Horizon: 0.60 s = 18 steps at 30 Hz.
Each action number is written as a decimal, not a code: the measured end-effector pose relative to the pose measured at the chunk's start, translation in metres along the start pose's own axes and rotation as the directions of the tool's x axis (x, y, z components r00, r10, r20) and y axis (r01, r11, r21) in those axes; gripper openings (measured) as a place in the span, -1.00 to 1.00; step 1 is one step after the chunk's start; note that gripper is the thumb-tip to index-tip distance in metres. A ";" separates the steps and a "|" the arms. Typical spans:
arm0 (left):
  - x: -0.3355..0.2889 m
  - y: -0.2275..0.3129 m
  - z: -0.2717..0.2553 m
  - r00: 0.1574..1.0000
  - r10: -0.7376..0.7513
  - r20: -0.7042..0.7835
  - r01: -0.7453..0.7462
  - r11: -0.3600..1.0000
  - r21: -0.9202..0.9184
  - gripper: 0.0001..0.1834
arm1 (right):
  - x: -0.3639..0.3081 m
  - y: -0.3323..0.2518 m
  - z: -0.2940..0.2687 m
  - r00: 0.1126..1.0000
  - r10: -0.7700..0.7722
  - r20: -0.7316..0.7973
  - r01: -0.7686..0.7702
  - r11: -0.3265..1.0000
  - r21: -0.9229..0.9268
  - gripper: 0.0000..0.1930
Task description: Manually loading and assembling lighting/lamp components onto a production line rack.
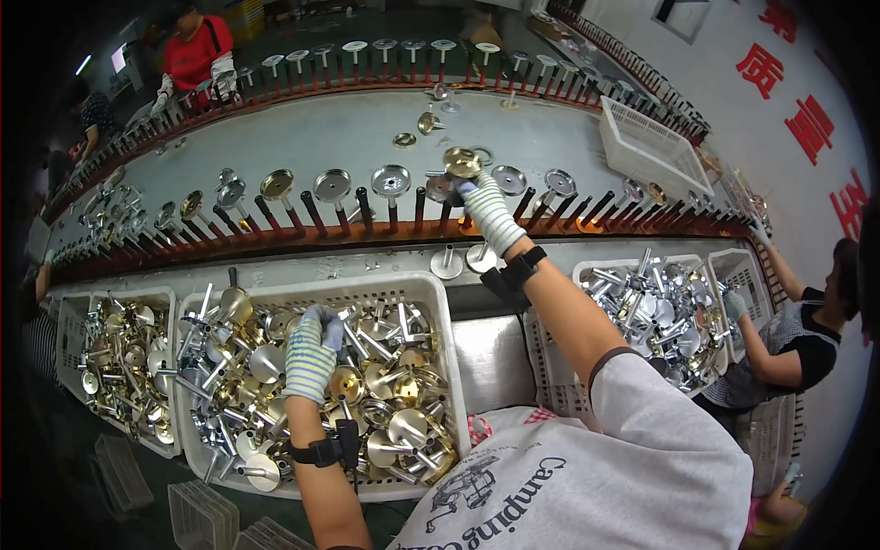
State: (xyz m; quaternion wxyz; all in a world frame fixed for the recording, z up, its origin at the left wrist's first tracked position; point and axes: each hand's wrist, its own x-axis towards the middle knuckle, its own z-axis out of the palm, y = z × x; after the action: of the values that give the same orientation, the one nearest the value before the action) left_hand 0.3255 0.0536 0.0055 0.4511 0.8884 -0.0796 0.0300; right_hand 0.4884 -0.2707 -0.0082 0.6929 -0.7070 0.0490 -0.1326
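My right hand (pixel 490 213), in a striped glove, reaches over the conveyor's near edge and grips a gold-toned metal disc part (pixel 461 162). It is beside a row of dark-tipped red pegs (pixel 420 209), some topped by silver disc parts (pixel 391 181). My left hand (pixel 313 353), gloved alike, is down in a white basket (pixel 445 344) heaped with stemmed disc parts (pixel 408 426). Its fingers are curled in; whatever they hold is hidden. Two more stemmed discs (pixel 446 263) rest on the ledge near my right wrist.
Another basket of silver parts (pixel 655 316) stands at my right, and one with gold parts (pixel 128 357) at far left. On the grey tabletop lie a white crate (pixel 655 151) and loose discs (pixel 404 140). Co-workers stand at right (pixel 779 339) and far left (pixel 197 55).
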 end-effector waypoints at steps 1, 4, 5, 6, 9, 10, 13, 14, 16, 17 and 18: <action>-0.002 -0.006 0.001 0.999 -0.029 -0.035 0.027 0.998 -0.065 -0.83 | 0.000 0.008 0.011 0.999 -0.040 -0.002 0.040 0.990 -0.133 -0.74; 0.001 -0.019 0.005 0.996 -0.056 -0.072 0.042 0.984 -0.175 -0.85 | 0.009 0.029 0.025 0.991 0.022 0.135 0.007 0.979 -0.205 -0.77; 0.007 -0.014 0.006 0.996 -0.050 -0.080 0.030 0.972 -0.232 -0.85 | 0.021 0.043 0.018 0.992 0.020 0.128 0.007 0.979 -0.206 -0.77; 0.013 0.004 0.006 0.996 -0.060 -0.062 0.039 0.956 -0.289 -0.83 | 0.032 0.060 0.008 0.981 -0.013 0.194 0.065 0.962 -0.264 -0.75; 0.000 -0.023 0.000 0.988 -0.110 -0.107 0.074 0.952 -0.296 -0.83 | -0.040 -0.001 0.047 0.923 0.026 0.384 0.317 0.515 -0.796 -0.59; 0.003 -0.016 0.001 0.989 -0.108 -0.105 0.073 0.954 -0.289 -0.83 | -0.056 -0.015 0.047 0.883 -0.071 0.465 0.391 0.661 -0.641 -0.57; -0.001 -0.010 0.007 0.993 -0.057 -0.107 -0.004 0.866 -0.500 -0.84 | -0.111 -0.066 0.055 0.707 -0.021 0.707 0.366 0.866 -0.340 -0.53; 0.000 -0.003 0.010 0.995 0.003 -0.096 -0.057 0.824 -0.564 -0.83 | -0.126 -0.072 0.055 0.656 0.062 0.752 0.305 0.890 -0.339 -0.55; -0.004 0.012 0.011 0.999 0.018 -0.030 -0.032 0.807 -0.590 -0.82 | -0.149 -0.080 0.061 0.546 0.198 0.814 0.172 0.925 -0.340 -0.59; -0.002 0.017 0.016 0.998 0.043 0.037 -0.010 0.783 -0.622 -0.81 | -0.154 -0.083 0.058 0.511 0.258 0.820 0.103 0.929 -0.356 -0.61; 0.001 0.017 0.023 0.989 0.146 0.028 -0.090 0.738 -0.669 -0.76 | -0.155 -0.058 0.056 0.544 0.218 0.810 0.134 0.931 -0.340 -0.64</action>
State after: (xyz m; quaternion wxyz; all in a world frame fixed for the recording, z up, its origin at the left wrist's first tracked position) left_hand 0.3227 0.0249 0.0056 0.7320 0.6625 -0.1589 -0.0069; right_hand 0.3471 -0.1753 0.0310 0.4915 -0.7971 -0.2468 0.2492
